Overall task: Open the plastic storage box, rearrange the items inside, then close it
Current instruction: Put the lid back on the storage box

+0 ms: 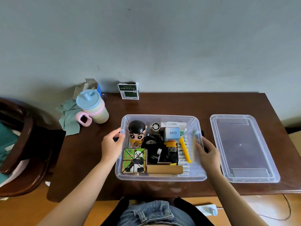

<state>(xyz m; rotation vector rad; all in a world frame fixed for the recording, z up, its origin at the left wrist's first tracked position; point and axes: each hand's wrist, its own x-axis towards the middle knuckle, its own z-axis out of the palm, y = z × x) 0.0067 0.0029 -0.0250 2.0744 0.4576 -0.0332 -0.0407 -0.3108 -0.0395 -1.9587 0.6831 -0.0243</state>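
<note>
The plastic storage box (pixel 160 176) sits on the worktop (pixel 179 103) between the person's two hands, its lid (pixel 244 147) already off and lying flat just beyond the right hand. The left hand (pixel 112 146) grips the box's left wall, thumb hooked over the rim. The right hand (pixel 207 152) rests against the right wall, fingers loosely bent on the rim; whether it truly clasps the wall cannot be told. Inside, between the hands, a figurine (pixel 136 132), a panda puzzle cube (pixel 134 160), dark cables (pixel 154 149) and a yellow pen (pixel 184 149) lie packed close. The opening looks done and the contents look orderly, so this is probably the end of rearranging. Next the right hand would need to let go, reach outward for the lid, and seat it squarely over the rim.
</note>
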